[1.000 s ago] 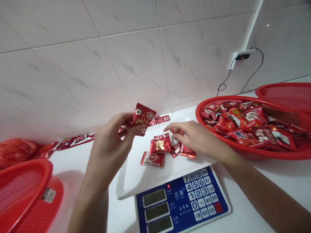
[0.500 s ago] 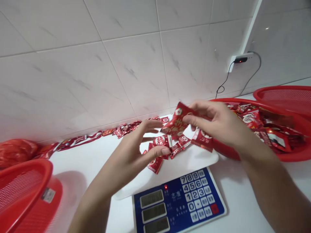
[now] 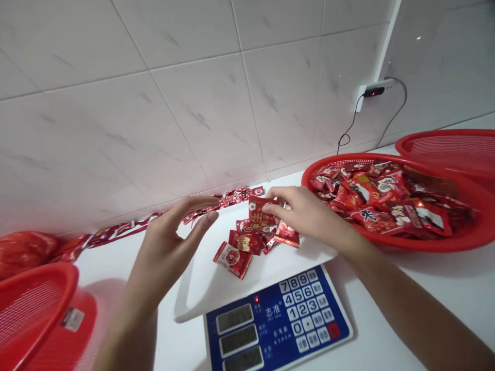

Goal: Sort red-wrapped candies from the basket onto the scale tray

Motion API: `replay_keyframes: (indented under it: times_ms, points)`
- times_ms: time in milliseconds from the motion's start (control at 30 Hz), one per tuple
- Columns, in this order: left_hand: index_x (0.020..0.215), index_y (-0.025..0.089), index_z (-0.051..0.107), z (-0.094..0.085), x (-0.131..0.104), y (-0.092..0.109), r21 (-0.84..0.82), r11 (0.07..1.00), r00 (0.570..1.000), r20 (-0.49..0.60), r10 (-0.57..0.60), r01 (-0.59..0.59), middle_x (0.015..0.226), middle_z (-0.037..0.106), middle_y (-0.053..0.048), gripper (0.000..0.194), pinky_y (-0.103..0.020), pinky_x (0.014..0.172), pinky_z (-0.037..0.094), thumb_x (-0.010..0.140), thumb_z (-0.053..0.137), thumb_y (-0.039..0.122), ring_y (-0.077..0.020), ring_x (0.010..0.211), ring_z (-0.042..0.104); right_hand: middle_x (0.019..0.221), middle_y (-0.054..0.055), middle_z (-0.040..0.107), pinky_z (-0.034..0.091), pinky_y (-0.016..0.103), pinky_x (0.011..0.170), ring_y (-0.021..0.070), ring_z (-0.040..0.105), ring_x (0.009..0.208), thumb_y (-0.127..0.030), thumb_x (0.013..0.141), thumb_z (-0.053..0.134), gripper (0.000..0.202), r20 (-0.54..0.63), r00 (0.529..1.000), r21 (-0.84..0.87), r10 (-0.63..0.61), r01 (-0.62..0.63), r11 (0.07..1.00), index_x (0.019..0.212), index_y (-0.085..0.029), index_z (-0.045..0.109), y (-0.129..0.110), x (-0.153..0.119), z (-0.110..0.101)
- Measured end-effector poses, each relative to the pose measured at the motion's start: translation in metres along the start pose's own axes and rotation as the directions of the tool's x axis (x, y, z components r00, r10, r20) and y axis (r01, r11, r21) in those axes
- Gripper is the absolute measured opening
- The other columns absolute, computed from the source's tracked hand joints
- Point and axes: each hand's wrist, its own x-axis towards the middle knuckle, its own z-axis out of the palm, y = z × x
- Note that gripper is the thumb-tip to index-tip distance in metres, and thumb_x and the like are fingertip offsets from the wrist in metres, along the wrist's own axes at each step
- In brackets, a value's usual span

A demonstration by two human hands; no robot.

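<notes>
My right hand (image 3: 297,208) pinches a red candy packet (image 3: 260,212) with gold lettering, low over the white tray of a scale (image 3: 309,257). Several small red packets lie beneath it in a loose heap, among them a dark red one (image 3: 245,242) and a red-and-white one (image 3: 232,259) nearer the front. Another packet (image 3: 287,234) sits right under my right fingers; whether they touch it I cannot tell. Over the tray's left part my left hand (image 3: 174,242) is empty, thumb and fingers spread apart. The scale's blue keypad panel (image 3: 278,319) faces me.
A red basket (image 3: 410,242) full of wrapped packets stands right of the scale, another red basket (image 3: 444,149) behind it. Red baskets (image 3: 73,278) stand at the left, near a red plastic bag (image 3: 25,252). Packet strips (image 3: 116,231) line the tiled wall. A cable (image 3: 352,121) hangs from a socket.
My right hand has lowered the packet leftward onto the heap area. My left hand has drawn away to the left, uncovering the packets. The view has shifted slightly.
</notes>
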Motion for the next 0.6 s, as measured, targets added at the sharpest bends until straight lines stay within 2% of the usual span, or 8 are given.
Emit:
replay_keyframes:
  times_ms: [67,133,267,367,467,600]
  points:
    - [0.106,0.028,0.074,-0.003,-0.002,-0.003,-0.027,0.999,0.999,-0.022,-0.029,0.029,0.108,0.079,-0.002,0.028,-0.037,0.093,0.057,0.094,0.063,0.051,-0.0233,0.103,0.073,0.08,0.002,0.071,0.04,0.032,0.066,0.0191,0.063,0.071,-0.034,0.096,0.063,0.026,-0.062,0.998,-0.054,0.03,-0.033,0.998,0.117,-0.02,0.07,0.002,0.003,0.006]
    - [0.104,0.029,0.075,-0.007,-0.006,-0.003,-0.047,0.998,0.997,-0.065,-0.046,0.043,0.105,0.079,-0.001,0.026,-0.036,0.092,0.057,0.092,0.066,0.05,-0.022,0.101,0.073,0.071,-0.002,0.066,0.04,0.032,0.067,0.0178,0.059,0.065,-0.032,0.097,0.064,0.032,-0.174,0.984,-0.069,0.033,-0.045,0.997,0.125,-0.018,0.066,0.002,0.002,0.001]
    - [0.099,0.032,0.076,-0.017,-0.014,0.002,-0.027,0.998,0.99,-0.123,-0.061,0.058,0.101,0.079,0.002,0.022,-0.035,0.088,0.056,0.09,0.067,0.05,-0.0213,0.097,0.072,0.061,-0.006,0.056,0.043,0.031,0.07,0.0153,0.056,0.062,-0.024,0.095,0.066,0.021,-0.328,0.945,-0.013,0.0,-0.004,1.0,0.115,-0.018,0.068,-0.005,-0.005,-0.021]
    - [0.098,0.031,0.075,-0.021,-0.017,0.006,-0.054,0.996,0.991,-0.111,-0.078,0.072,0.101,0.078,0.002,0.02,-0.036,0.088,0.054,0.091,0.068,0.048,-0.0221,0.099,0.071,0.059,-0.007,0.053,0.044,0.031,0.072,0.0153,0.056,0.061,-0.024,0.094,0.066,0.019,-0.347,0.938,-0.004,0.007,-0.009,1.0,0.111,-0.018,0.069,-0.008,-0.009,-0.028]
    - [0.1,0.031,0.075,-0.021,-0.017,0.007,-0.044,0.996,0.994,-0.078,-0.075,0.072,0.104,0.078,0.002,0.019,-0.035,0.09,0.053,0.093,0.066,0.046,-0.0214,0.101,0.07,0.059,-0.006,0.054,0.046,0.033,0.076,0.0166,0.058,0.063,-0.025,0.093,0.067,0.018,-0.334,0.943,-0.008,0.0,-0.003,1.0,0.109,-0.019,0.069,-0.008,-0.009,-0.027]
    - [0.101,0.031,0.075,-0.017,-0.015,0.005,0.004,1.0,0.999,-0.044,-0.014,0.014,0.102,0.078,0.001,0.022,-0.029,0.071,0.055,0.094,0.065,0.049,-0.0213,0.096,0.071,0.063,-0.005,0.056,0.047,0.034,0.076,0.0175,0.059,0.066,-0.025,0.092,0.066,0.018,-0.321,0.947,-0.024,0.0,-0.008,1.0,0.109,-0.02,0.069,-0.007,-0.008,-0.023]
